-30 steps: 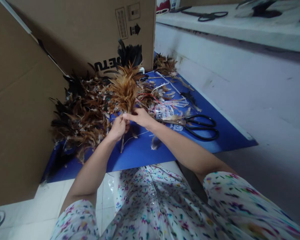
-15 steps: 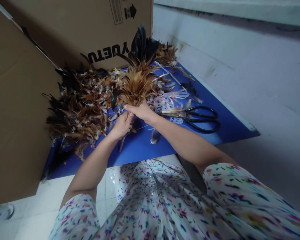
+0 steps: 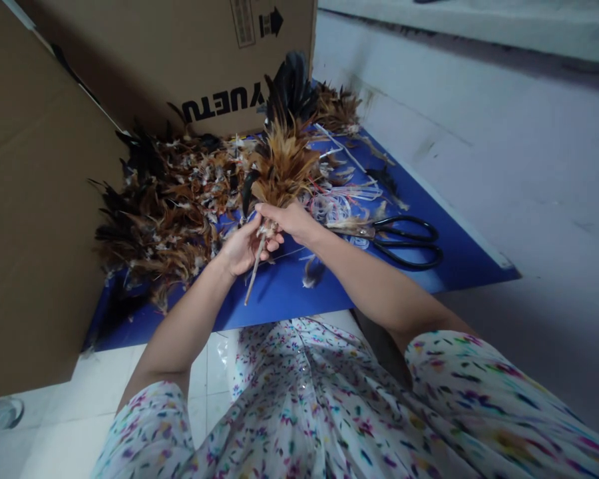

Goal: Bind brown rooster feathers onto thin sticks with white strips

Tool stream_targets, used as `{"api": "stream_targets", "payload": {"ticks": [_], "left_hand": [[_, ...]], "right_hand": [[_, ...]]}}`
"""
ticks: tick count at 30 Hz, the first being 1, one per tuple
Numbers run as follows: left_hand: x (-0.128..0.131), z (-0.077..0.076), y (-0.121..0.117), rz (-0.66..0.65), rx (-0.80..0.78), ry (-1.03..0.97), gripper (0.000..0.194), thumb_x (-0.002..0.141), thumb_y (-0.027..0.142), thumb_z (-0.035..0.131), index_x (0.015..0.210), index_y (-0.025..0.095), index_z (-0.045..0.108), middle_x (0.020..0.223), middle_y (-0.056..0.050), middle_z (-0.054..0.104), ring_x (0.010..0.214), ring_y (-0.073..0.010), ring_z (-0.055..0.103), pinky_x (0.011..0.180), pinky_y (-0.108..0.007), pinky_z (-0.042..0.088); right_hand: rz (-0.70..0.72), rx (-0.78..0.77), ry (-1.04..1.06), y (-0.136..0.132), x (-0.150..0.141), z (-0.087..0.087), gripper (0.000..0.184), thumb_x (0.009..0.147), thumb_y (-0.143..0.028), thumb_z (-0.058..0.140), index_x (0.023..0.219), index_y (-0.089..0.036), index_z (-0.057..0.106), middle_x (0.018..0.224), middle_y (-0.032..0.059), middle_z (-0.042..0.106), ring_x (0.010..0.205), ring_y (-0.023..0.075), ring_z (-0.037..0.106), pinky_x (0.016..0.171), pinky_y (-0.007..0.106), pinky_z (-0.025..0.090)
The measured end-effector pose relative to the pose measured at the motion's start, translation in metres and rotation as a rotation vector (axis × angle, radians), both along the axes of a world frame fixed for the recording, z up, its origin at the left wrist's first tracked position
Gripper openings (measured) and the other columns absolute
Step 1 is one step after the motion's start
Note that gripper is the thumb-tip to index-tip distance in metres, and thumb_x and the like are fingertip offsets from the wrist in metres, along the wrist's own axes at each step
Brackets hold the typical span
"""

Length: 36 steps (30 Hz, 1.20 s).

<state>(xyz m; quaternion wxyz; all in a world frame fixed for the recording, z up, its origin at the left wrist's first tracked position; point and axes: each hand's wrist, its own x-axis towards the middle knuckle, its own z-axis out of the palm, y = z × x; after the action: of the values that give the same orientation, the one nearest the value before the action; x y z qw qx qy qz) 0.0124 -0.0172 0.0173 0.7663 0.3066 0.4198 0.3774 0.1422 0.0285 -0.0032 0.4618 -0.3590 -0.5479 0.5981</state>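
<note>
A feather duster [image 3: 285, 163] with brown feathers and a black tuft at its far tip points away from me over the blue board. Its thin stick [image 3: 253, 276] sticks out towards me, below the feathers. My left hand [image 3: 244, 249] is under the stick, fingers curled up around it. My right hand [image 3: 294, 223] grips the base of the feathers, thumb lying across near the left thumb. Just right of my right hand lie black-handled scissors [image 3: 404, 243], and beyond it a tangle of white and reddish plastic strips [image 3: 337, 206].
Heaped brown and black feathers [image 3: 164, 213] cover the left side of the blue board [image 3: 299, 299]. Another feather bunch [image 3: 337, 106] lies at the far corner. A cardboard box [image 3: 144, 60] stands behind and left; a pale wall [image 3: 454, 153] runs along the right.
My left hand has turned and loosened its curl, so more of its palm and the stick show. The duster's lower end has tilted into clearer view. The scissors stay on the board.
</note>
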Motion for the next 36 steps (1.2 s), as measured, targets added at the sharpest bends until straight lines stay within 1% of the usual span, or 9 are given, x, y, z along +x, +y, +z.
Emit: {"api": "stream_targets", "payload": {"ticks": [5, 9, 11, 18, 21, 26, 31, 34, 36], "left_hand": [[-0.002, -0.001, -0.002, -0.044, -0.033, -0.038, 0.049, 0.104, 0.039, 0.031, 0.084, 0.008, 0.063, 0.067, -0.009, 0.061, 0.039, -0.0048, 0.041, 0.027, -0.011, 0.02], [-0.004, 0.0, -0.003, -0.07, -0.038, -0.064, 0.039, 0.101, 0.039, 0.041, 0.084, 0.01, 0.061, 0.063, -0.003, 0.052, 0.038, -0.003, 0.035, 0.028, -0.009, 0.02], [-0.004, -0.001, -0.002, -0.086, -0.023, -0.076, 0.036, 0.101, 0.036, 0.041, 0.085, 0.01, 0.061, 0.063, -0.002, 0.049, 0.038, -0.0028, 0.035, 0.028, -0.009, 0.021], [-0.006, -0.01, -0.002, -0.102, 0.047, -0.086, 0.03, 0.1, 0.031, 0.044, 0.087, 0.01, 0.062, 0.062, -0.001, 0.049, 0.039, -0.0052, 0.039, 0.03, -0.011, 0.025], [-0.006, -0.014, -0.001, -0.122, 0.078, -0.092, 0.025, 0.097, 0.031, 0.052, 0.088, 0.01, 0.065, 0.062, -0.001, 0.051, 0.043, -0.0076, 0.045, 0.036, -0.016, 0.038], [-0.004, -0.017, 0.0, -0.088, 0.086, -0.086, 0.022, 0.092, 0.027, 0.061, 0.08, 0.009, 0.067, 0.068, -0.006, 0.061, 0.059, -0.0143, 0.062, 0.059, -0.028, 0.057], [-0.004, -0.015, 0.0, -0.028, 0.083, -0.053, 0.025, 0.093, 0.021, 0.058, 0.079, 0.005, 0.071, 0.078, -0.012, 0.069, 0.07, -0.0166, 0.069, 0.066, -0.026, 0.058], [-0.004, -0.014, -0.001, -0.047, 0.067, -0.068, 0.025, 0.093, 0.019, 0.057, 0.079, 0.005, 0.071, 0.078, -0.013, 0.069, 0.068, -0.0173, 0.069, 0.067, -0.029, 0.059], [-0.004, -0.013, -0.002, -0.061, 0.075, -0.115, 0.026, 0.095, 0.018, 0.053, 0.08, 0.005, 0.07, 0.077, -0.012, 0.068, 0.059, -0.0136, 0.063, 0.061, -0.029, 0.057]], "right_hand": [[0.0, 0.0, 0.028, -0.001, 0.002, 0.002, 0.026, 0.076, -0.039, 0.076, 0.075, -0.018, 0.06, 0.061, -0.0003, 0.06, 0.056, 0.0136, 0.056, 0.053, 0.028, 0.049], [0.018, 0.04, 0.048, 0.002, 0.003, 0.001, 0.029, 0.072, -0.04, 0.079, 0.073, -0.018, 0.06, 0.068, 0.0005, 0.063, 0.074, 0.0159, 0.062, 0.072, 0.03, 0.054], [0.034, 0.045, 0.055, 0.003, 0.003, 0.001, 0.03, 0.071, -0.04, 0.08, 0.073, -0.018, 0.059, 0.071, 0.0007, 0.064, 0.079, 0.016, 0.063, 0.075, 0.03, 0.054], [0.078, 0.029, 0.042, 0.005, 0.005, -0.002, 0.03, 0.073, -0.04, 0.077, 0.074, -0.016, 0.06, 0.069, -0.0001, 0.064, 0.066, 0.0115, 0.058, 0.059, 0.024, 0.049], [0.1, 0.032, 0.003, 0.003, 0.007, 0.002, 0.029, 0.076, -0.038, 0.077, 0.069, -0.016, 0.059, 0.061, -0.0013, 0.061, 0.054, 0.0087, 0.052, 0.049, 0.021, 0.043], [0.138, 0.011, -0.047, -0.001, 0.01, 0.009, 0.035, 0.078, -0.043, 0.077, 0.065, -0.017, 0.058, 0.05, -0.0023, 0.056, 0.043, 0.0085, 0.045, 0.041, 0.023, 0.04], [0.211, 0.029, -0.054, -0.003, 0.012, 0.009, 0.046, 0.077, -0.057, 0.075, 0.061, -0.019, 0.056, 0.045, -0.0018, 0.052, 0.039, 0.0088, 0.041, 0.036, 0.024, 0.035], [0.195, 0.046, -0.046, -0.003, 0.013, 0.01, 0.04, 0.077, -0.051, 0.077, 0.064, -0.019, 0.056, 0.048, -0.0032, 0.052, 0.042, 0.0083, 0.044, 0.039, 0.023, 0.039], [0.2, 0.067, -0.033, -0.003, 0.013, 0.011, 0.037, 0.078, -0.045, 0.076, 0.065, -0.018, 0.056, 0.05, -0.0039, 0.052, 0.044, 0.0077, 0.044, 0.043, 0.022, 0.042]]}}
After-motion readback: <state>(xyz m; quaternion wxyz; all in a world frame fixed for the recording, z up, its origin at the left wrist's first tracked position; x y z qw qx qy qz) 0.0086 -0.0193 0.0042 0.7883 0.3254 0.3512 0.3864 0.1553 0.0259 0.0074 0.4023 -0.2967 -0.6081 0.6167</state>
